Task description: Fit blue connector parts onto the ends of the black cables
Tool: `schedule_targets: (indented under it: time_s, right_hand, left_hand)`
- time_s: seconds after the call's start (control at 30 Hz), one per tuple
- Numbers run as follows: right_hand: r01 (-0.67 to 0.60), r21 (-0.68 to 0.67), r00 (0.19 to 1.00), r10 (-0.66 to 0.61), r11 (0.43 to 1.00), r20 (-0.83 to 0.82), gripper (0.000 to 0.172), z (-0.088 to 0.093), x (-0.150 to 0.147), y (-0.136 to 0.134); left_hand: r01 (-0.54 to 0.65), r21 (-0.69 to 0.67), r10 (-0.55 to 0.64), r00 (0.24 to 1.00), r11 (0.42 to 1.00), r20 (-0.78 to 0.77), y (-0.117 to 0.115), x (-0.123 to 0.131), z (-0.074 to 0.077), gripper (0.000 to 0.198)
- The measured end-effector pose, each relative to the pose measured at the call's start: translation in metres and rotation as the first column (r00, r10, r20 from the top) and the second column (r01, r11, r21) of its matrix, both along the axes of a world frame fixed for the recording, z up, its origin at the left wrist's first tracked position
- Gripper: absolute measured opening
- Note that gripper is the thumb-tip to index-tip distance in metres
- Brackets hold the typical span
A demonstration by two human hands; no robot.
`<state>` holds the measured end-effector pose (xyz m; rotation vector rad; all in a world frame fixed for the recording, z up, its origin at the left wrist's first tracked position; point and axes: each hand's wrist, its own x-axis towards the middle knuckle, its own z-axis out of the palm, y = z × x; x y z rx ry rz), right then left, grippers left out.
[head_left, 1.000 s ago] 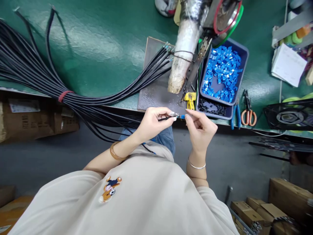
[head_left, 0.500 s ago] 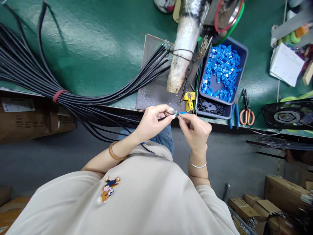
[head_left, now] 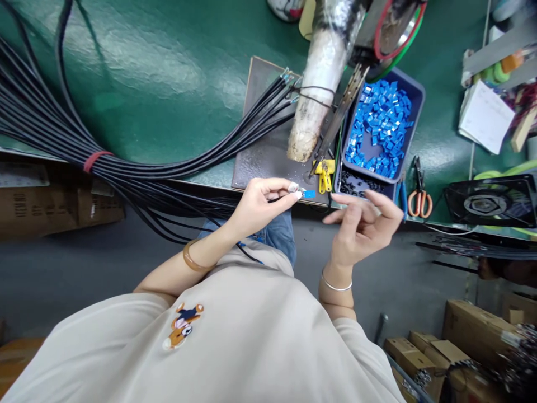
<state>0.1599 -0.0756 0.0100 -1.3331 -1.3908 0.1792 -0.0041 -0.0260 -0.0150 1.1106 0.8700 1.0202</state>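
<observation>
My left hand (head_left: 260, 204) pinches the end of a thin black cable (head_left: 279, 198) just in front of the bench edge. A small blue connector (head_left: 309, 194) sits on the cable tip, sticking out past my fingertips. My right hand (head_left: 363, 226) hovers to the right of it with fingers spread apart and nothing in them. Right beyond the right hand is a dark blue tray (head_left: 415, 95) holding many loose blue connectors (head_left: 380, 126) and, in its near part, small black pieces (head_left: 361, 186).
A thick bundle of black cables (head_left: 126, 168), bound with a red tie (head_left: 93, 161), fans across the green bench (head_left: 168, 73) onto a dark mat (head_left: 260, 159). A wrapped machine column (head_left: 316, 89), a yellow clip (head_left: 324, 170), pliers (head_left: 401, 193) and orange scissors (head_left: 417, 196) stand nearby. Cardboard boxes (head_left: 461, 336) lie on the floor.
My right hand has let go of the blue connector and moved right, opening its fingers. The connector stays on the cable tip in my left hand.
</observation>
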Motion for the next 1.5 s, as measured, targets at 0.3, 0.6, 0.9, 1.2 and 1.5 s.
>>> schedule_targets:
  time_s: [0.3, 0.6, 0.9, 1.2, 1.5]
  right_hand:
    - [-0.102, -0.024, 0.941, 0.105, 0.994, 0.322, 0.01, -0.016, -0.007, 0.011]
    - [-0.104, -0.005, 0.953, 0.101, 0.995, 0.286, 0.011, -0.018, -0.007, 0.019]
    - [-0.108, -0.002, 0.948, 0.104, 0.994, 0.3, 0.012, -0.014, -0.008, 0.018]
    - [-0.09, 0.02, 0.912, 0.074, 0.996, 0.404, 0.013, -0.016, -0.008, 0.015]
    - [-0.096, -0.276, 0.994, 0.106, 0.956, 0.018, 0.005, -0.008, -0.005, 0.012]
  left_hand:
    - [-0.085, 0.105, 0.092, 0.994, 0.991, -0.059, 0.01, 0.009, 0.003, 0.01]
    - [-0.124, 0.156, 0.148, 0.977, 0.98, -0.155, 0.012, 0.014, 0.005, 0.012]
    - [-0.121, 0.188, 0.157, 0.969, 0.975, -0.19, 0.009, 0.012, 0.008, 0.011]
    - [-0.097, 0.143, 0.126, 0.969, 0.985, -0.212, 0.005, 0.011, 0.005, 0.013]
    - [-0.037, 0.504, 0.154, 0.969, 0.863, -0.193, 0.001, -0.001, 0.002, 0.01]
